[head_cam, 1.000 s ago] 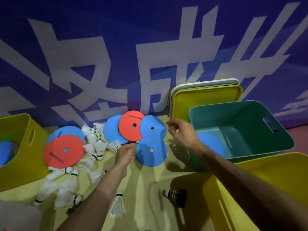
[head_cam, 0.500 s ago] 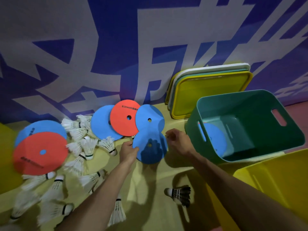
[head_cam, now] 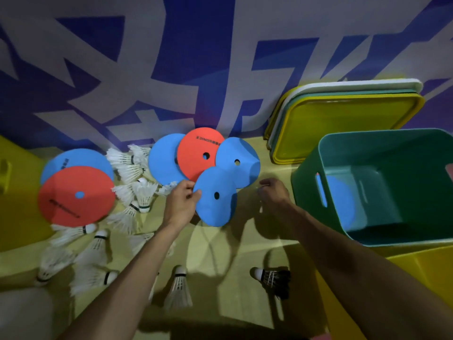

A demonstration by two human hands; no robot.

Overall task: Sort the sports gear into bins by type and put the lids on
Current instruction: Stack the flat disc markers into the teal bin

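Held disc: your left hand (head_cam: pixel 180 204) is pinching the left edge of a blue disc (head_cam: pixel 215 200) dead centre of the frame, thumb and fingers closed on the rim, disc tipped up off the floor.
Right hand: your right hand (head_cam: pixel 274 195) sits just right of that disc, fingers curled loosely in; can't make out anything in it, honestly too blurry to say if it's gripping something small.
Disc cluster: right behind the held one there's a red disc (head_cam: pixel 198 153) lying over a blue disc on its left (head_cam: pixel 163 163), plus another blue disc (head_cam: pixel 239 163) on the right that the held one overlaps.
Left pair: a big red disc (head_cam: pixel 76 196) at centre left, stacked on a blue one (head_cam: pixel 73 159) peeking out above it.
Shuttlecocks: white shuttlecocks (head_cam: pixel 133 177) scattered between the two disc groups and down the lower left, one white one (head_cam: pixel 179 288) at bottom centre, a black shuttlecock (head_cam: pixel 272 278) to its right.
Teal bin: teal bin (head_cam: pixel 308 182) at right, open, with one blue disc inside (head_cam: pixel 340 202) leaning on its left wall.
Lids: stack of lids (head_cam: pixel 343 123) propped against the wall at upper right, yellow lid in front.
Yellow bins: one yellow bin (head_cam: pixel 429 278) at lower right, another (head_cam: pixel 14 182) cut off at the left edge.
Backdrop: blue-and-white wall banner (head_cam: pixel 171 57) across the top.
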